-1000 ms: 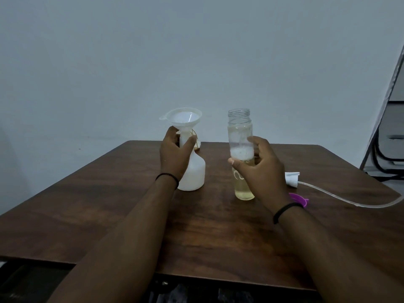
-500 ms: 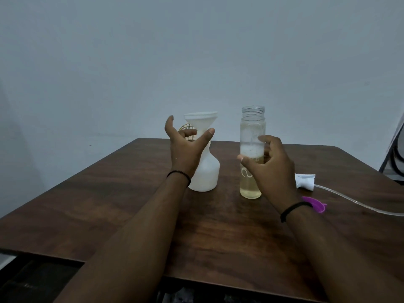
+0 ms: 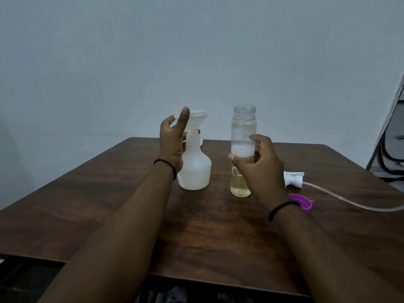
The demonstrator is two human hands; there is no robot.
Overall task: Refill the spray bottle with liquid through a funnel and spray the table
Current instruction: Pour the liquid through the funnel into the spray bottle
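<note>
Left fingers: the left hand (image 3: 172,138) is raised with straight, spread fingers, holding nothing, just left of centre in the frame; it sits beside the funnel (image 3: 195,119) without clearly touching it.
Right fingers: the right hand (image 3: 260,165) is loosely curved in front of the clear bottle (image 3: 242,154), right of centre; thumb and fingers look apart from the glass, so it is not gripping.
Spray bottle: the white spray bottle (image 3: 195,169) stands upright at centre on the worktop (image 3: 196,237), the funnel seated in its neck.
Liquid: pale yellow liquid with foam on top fills the lower part of the clear bottle, which is uncapped.
Spray head: the spray head (image 3: 294,179) with its tube (image 3: 349,202) lies at the right, near a purple funnel (image 3: 302,201).
Risk, tipping: nothing steadies the spray bottle; a nudge from either hand could topple the top-heavy funnel.
Risk, spill: an open bottle grasped carelessly could slosh, and foam may overflow the funnel if poured fast.
Risk, snag: the right forearm could drag the tube.
</note>
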